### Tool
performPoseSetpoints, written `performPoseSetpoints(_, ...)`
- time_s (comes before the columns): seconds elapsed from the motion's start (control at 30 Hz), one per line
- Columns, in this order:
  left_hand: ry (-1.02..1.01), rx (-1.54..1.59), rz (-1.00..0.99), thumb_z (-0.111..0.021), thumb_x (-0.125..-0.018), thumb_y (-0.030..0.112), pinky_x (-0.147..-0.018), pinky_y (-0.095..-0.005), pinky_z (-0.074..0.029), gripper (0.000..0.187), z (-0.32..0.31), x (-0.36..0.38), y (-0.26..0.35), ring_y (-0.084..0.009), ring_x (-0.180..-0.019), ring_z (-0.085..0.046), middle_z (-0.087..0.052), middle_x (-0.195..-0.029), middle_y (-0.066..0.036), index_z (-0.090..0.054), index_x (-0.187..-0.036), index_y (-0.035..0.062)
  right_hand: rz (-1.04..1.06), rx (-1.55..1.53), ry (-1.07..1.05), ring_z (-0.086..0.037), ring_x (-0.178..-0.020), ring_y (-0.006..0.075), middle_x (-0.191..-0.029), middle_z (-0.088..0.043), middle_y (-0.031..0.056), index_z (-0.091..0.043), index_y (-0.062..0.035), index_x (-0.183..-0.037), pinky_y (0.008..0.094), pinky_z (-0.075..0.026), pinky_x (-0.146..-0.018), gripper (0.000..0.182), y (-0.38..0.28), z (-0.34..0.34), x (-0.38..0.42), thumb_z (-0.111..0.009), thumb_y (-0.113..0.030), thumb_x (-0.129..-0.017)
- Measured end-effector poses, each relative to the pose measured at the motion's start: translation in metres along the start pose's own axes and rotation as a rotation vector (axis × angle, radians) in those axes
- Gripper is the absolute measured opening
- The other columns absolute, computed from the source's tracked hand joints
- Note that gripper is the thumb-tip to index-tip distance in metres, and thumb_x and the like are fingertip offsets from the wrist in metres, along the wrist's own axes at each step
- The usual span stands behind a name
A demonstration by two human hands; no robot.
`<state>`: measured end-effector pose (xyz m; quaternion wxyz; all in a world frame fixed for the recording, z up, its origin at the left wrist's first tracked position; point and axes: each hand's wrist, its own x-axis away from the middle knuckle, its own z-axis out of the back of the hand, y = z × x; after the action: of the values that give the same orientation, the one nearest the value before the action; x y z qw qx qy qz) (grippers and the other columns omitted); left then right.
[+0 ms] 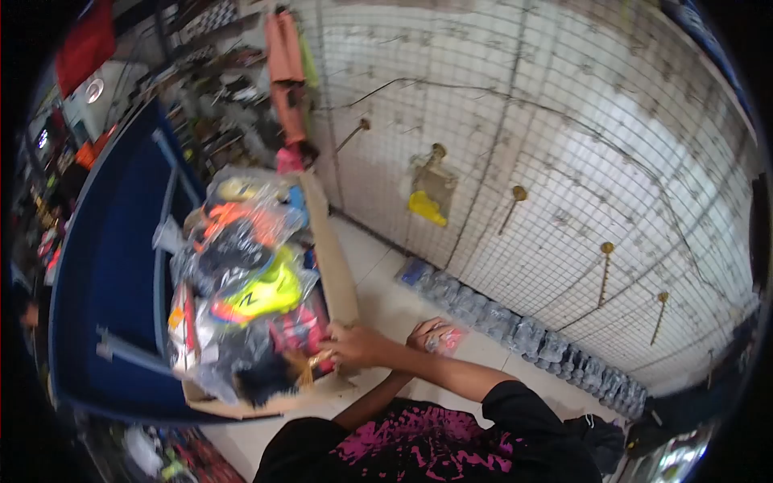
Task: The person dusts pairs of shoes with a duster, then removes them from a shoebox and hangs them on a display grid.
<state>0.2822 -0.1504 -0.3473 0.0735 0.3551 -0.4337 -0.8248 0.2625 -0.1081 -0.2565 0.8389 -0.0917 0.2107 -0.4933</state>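
Packet [452, 341] clenched in our L hand [428, 333]; R hand [348, 346] @ box [332, 256] rim, grip we can't tell.

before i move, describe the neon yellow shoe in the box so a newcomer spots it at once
Beside the dark blue panel stands an open brown cardboard box. The neon yellow shoe lies in its heap of plastic-bagged goods, just below the dark bagged item in view. Its dark zigzag mark and pinkish-orange lower edge set it apart.
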Motion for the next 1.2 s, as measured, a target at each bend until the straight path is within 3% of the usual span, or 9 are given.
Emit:
performPoseSetpoints(0.13,-0.026,0.024,-0.063,-0.062,-0.090,0.039,-0.097,-0.0415,-0.049,0.041,-0.008,0.000,-0.011,-0.0323,-0.112,-0.063,-0.066,-0.123,-0.016,-0.073,-0.119,0.0119,-0.011,0.050,-0.092,-0.062,-0.105,0.0266,-0.120,-0.055,0.0107,-0.060,-0.0157,-0.131,0.0424,-0.050,-0.084,0.049,-0.002,-0.001,0.006,-0.068,-0.031,-0.086)
performPoseSetpoints(0.27,-0.050,-0.036,-0.021,-0.062,-0.093,0.035,-0.097,-0.0400,-0.050,0.040,-0.017,0.004,-0.004,-0.0317,-0.111,-0.065,-0.069,-0.118,-0.015,-0.070,-0.121,0.0074,0.035,0.039,0.037,-0.058,-0.113,0.0257,-0.122,-0.057,0.0086,-0.057,-0.0155,-0.134,0.0489,-0.043,-0.094,0.058,-0.005,0.000,0.010,-0.073,-0.028,-0.079)
performPoseSetpoints(0.4,-0.025,0.164,0.119,-0.066,-0.087,0.033,-0.100,-0.0416,-0.046,0.045,-0.038,0.008,-0.016,-0.0321,-0.117,-0.059,-0.063,-0.124,-0.011,-0.064,-0.129,0.0163,0.073,0.057,0.259,-0.056,-0.115,0.0285,-0.126,-0.058,0.0124,-0.056,-0.0135,-0.135,0.0482,-0.043,-0.094,0.059,0.000,0.030,0.028,-0.072,-0.025,-0.079)
performPoseSetpoints(0.53,-0.153,0.134,0.034,-0.070,-0.089,0.029,-0.097,-0.0430,-0.050,0.055,-0.085,0.030,-0.100,-0.0300,-0.115,-0.062,-0.062,-0.124,-0.019,-0.054,-0.132,-0.0008,-0.199,-0.055,0.392,-0.053,-0.123,0.0361,-0.131,-0.057,0.0173,-0.056,-0.0093,-0.135,0.0491,-0.041,-0.102,0.058,0.014,0.106,0.107,-0.071,-0.025,-0.081)
performPoseSetpoints(0.63,-0.342,-0.129,0.056,-0.070,-0.087,0.030,-0.096,-0.0461,-0.049,0.062,-0.087,0.023,-0.085,-0.0346,-0.117,-0.057,-0.054,-0.130,-0.021,-0.050,-0.141,0.0070,-0.539,-0.060,0.535,-0.047,-0.129,0.0427,-0.138,-0.053,0.0226,-0.047,-0.0027,-0.142,0.0482,-0.036,-0.110,0.074,0.060,0.100,0.212,-0.075,-0.032,-0.080)
performPoseSetpoints(0.73,-0.479,-0.328,0.215,-0.071,-0.084,0.032,-0.095,-0.0470,-0.050,0.076,-0.108,0.005,-0.055,-0.0413,-0.114,-0.056,-0.051,-0.132,-0.023,-0.041,-0.153,0.0221,-0.884,-0.150,0.432,-0.044,-0.133,0.0443,-0.143,-0.047,0.0268,-0.035,0.0011,-0.149,0.0484,-0.035,-0.112,0.097,0.087,0.051,0.324,-0.082,-0.037,-0.073)
performPoseSetpoints(0.83,-0.550,-0.192,0.186,-0.073,-0.083,0.033,-0.095,-0.0467,-0.050,0.082,-0.154,0.005,-0.083,-0.0420,-0.114,-0.056,-0.051,-0.132,-0.025,-0.036,-0.156,0.0256,-1.042,-0.253,0.350,-0.038,-0.139,0.0436,-0.146,-0.042,0.0299,-0.033,-0.0009,-0.151,0.0510,-0.033,-0.112,0.098,0.113,-0.032,0.406,-0.080,-0.046,-0.077)
performPoseSetpoints(1.03,-0.712,0.068,0.066,-0.067,-0.094,0.033,-0.094,-0.0441,-0.049,0.070,-0.218,-0.037,-0.060,-0.0389,-0.114,-0.055,-0.054,-0.126,-0.024,-0.037,-0.156,0.0176,-0.963,-0.344,0.329,-0.032,-0.141,0.0488,-0.150,-0.037,0.0318,-0.034,-0.0064,-0.152,0.0598,-0.028,-0.112,0.100,0.127,-0.014,0.444,-0.075,-0.060,-0.078)
performPoseSetpoints(1.2,-0.766,-0.042,-0.015,-0.068,-0.092,0.029,-0.098,-0.0461,-0.043,0.077,-0.248,-0.059,-0.050,-0.0374,-0.113,-0.052,-0.059,-0.123,-0.020,-0.030,-0.159,0.0271,-0.874,-0.190,0.387,-0.044,-0.131,0.0460,-0.141,-0.047,0.0257,-0.038,-0.0090,-0.151,0.0532,-0.036,-0.107,0.089,0.136,0.001,0.464,-0.076,-0.047,-0.080)
